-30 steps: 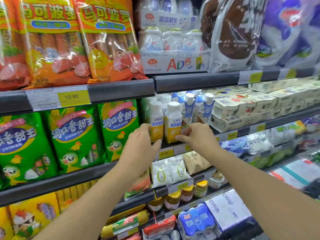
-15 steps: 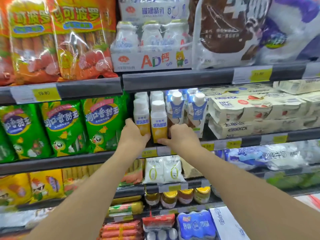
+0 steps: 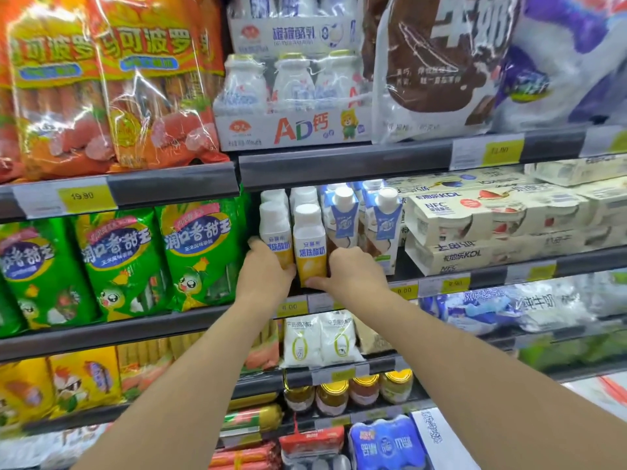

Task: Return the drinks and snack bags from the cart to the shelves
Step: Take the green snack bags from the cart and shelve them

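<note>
Two white-capped yogurt bottles with yellow bases stand upright at the front of the middle shelf (image 3: pixel 475 276), touching side by side. The left hand (image 3: pixel 266 278) wraps its fingers round the left bottle (image 3: pixel 275 232) low down. The right hand (image 3: pixel 356 274) holds the right bottle (image 3: pixel 309 245), thumb across its base and fingers curled behind its right side. More white-capped bottles stand behind them. Just right are blue-and-white cartons (image 3: pixel 385 225) with white caps, then stacked cream yogurt multipacks (image 3: pixel 451 228). Green corn sausage bags (image 3: pixel 200 256) fill the shelf to the left. On the shelf above, a cardboard tray (image 3: pixel 291 128) holds shrink-wrapped small white bottles. Against half a second ago, both hands sit in much the same grip and the bottles stand in the same place; the view has only drawn slightly nearer.
</note>
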A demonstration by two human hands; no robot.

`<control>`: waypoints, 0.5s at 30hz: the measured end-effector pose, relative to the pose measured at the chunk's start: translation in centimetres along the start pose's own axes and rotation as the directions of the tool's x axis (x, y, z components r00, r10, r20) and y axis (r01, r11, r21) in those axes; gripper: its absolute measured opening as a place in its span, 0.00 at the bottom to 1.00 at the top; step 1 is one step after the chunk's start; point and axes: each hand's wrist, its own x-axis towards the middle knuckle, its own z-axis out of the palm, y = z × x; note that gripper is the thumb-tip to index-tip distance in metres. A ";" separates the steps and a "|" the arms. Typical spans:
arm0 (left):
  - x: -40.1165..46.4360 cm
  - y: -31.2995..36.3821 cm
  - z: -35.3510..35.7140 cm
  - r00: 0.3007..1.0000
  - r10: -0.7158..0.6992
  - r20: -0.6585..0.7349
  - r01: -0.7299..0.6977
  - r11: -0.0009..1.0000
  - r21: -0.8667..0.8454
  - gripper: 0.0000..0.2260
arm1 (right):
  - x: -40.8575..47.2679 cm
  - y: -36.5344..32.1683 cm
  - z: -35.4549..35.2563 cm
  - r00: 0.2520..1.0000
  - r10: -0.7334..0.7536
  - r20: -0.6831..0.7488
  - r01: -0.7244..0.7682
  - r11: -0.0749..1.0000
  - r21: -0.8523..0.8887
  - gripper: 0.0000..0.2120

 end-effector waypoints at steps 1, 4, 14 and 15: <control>0.0 -0.1 0.0 1.000 0.006 -0.004 -0.006 1.000 -0.002 0.28 | 0.0 -0.1 0.0 1.000 0.006 -0.001 -0.006 1.000 0.003 0.23; -0.1 -0.3 0.1 1.000 0.014 -0.008 -0.015 1.000 -0.013 0.24 | -0.2 -0.5 0.0 1.000 0.024 -0.003 -0.024 1.000 0.006 0.22; 0.2 -0.3 -0.3 0.999 -0.011 0.037 0.015 0.995 -0.103 0.31 | -0.3 -0.8 0.0 0.998 0.062 -0.014 -0.062 0.998 0.008 0.22; 0.2 -0.3 -0.2 1.000 -0.011 0.019 0.013 0.993 -0.120 0.31 | -0.3 -0.7 0.1 0.998 0.063 -0.016 -0.063 0.998 0.010 0.22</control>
